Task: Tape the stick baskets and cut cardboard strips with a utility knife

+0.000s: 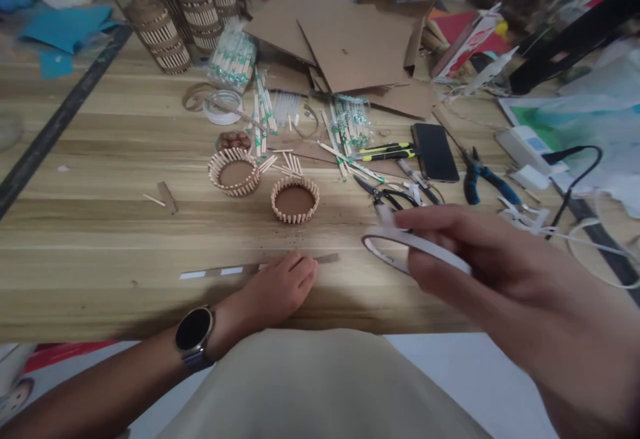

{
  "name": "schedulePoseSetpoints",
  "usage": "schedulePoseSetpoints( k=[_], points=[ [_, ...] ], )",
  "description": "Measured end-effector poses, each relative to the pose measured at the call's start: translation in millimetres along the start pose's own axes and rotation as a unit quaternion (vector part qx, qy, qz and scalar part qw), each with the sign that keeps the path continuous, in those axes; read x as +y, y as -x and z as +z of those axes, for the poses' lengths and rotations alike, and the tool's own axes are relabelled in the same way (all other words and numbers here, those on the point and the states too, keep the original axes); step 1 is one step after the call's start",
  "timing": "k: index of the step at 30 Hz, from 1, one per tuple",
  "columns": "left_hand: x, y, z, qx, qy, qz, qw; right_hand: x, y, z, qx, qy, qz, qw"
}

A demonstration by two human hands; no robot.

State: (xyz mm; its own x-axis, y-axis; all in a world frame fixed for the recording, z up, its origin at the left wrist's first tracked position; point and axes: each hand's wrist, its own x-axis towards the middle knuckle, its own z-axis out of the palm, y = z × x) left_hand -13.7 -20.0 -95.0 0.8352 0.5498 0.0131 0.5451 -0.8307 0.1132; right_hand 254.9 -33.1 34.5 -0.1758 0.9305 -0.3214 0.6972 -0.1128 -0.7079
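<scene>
My right hand [450, 252] holds a roll of white tape [425, 247] up above the table, its loose end by the fingertips. On the table my left hand [287, 285], a watch on its wrist, rests with curled fingers on a thin brown strip [327, 259]. White patches show on the strip's left part; its middle lies hidden under the hand. Beyond the hands stand two small round baskets [295, 201] [234, 173] ringed with short wooden sticks. Loose sticks [290, 162] lie behind them.
Scissors [387, 193], blue-handled pliers [487, 182], a black phone [435, 152] and yellow-black cutters [387, 152] lie at the right. Cardboard sheets [355, 45], bagged sticks [233, 59] and lantern-like pieces [157, 35] stand or lie at the back. Another tape roll [223, 107] sits left of centre.
</scene>
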Motion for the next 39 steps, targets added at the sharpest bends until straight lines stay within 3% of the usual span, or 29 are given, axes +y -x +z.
schedulePoseSetpoints(
  k=[5,8,18,25,34,39],
  points=[
    [2.7,-3.2,-4.6,0.008,-0.054,0.016,0.998,1.8,-71.0,0.5,-0.218,-0.050,0.054,0.973],
    [3.5,-5.7,-8.5,0.002,-0.053,0.019,0.998,13.8,-89.4,13.6,-0.285,-0.073,0.091,0.951],
    [2.7,-7.0,-7.5,-0.057,-0.018,0.000,0.998,10.1,-129.6,45.6,-0.351,0.028,0.076,0.933],
    [2.2,-5.6,-2.8,-0.023,-0.030,0.012,0.999,-1.9,-140.4,51.6,-0.382,0.078,0.098,0.916],
    [-0.7,-4.5,0.3,0.026,-0.040,0.037,0.998,-9.7,-145.6,49.5,-0.445,0.045,0.171,0.878],
    [-0.7,-3.4,0.9,0.011,-0.044,0.040,0.998,-7.9,-147.0,51.5,-0.442,0.042,0.190,0.876]
  ],
)
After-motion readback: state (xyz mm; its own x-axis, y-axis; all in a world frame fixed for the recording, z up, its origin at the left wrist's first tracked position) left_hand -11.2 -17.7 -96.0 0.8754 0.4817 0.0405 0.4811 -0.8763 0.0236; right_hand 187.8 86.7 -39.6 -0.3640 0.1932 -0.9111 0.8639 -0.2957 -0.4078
